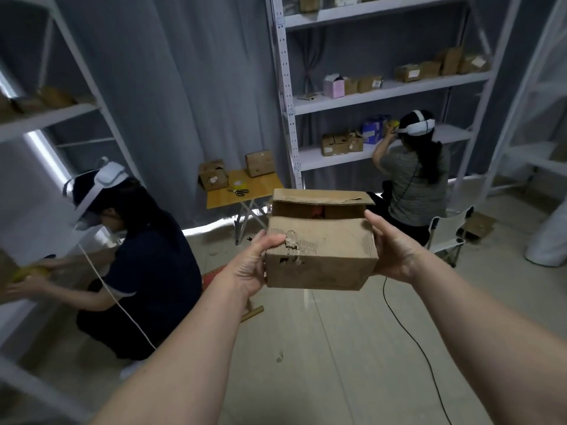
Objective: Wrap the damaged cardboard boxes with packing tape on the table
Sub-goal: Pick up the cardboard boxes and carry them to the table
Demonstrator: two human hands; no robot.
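My two forearms — bare from elbow to wrist, no sleeves in view — end in my left hand [247, 266] and right hand [395, 250], ringless, no watch.

Both bare forearms reach up from the bottom edge toward frame centre. Left hand [250, 265] sits left of centre, thumb curled over the top edge of the cardboard box [320, 251]. Right hand [391, 248] sits right of centre, thumb up, cupping its right side.
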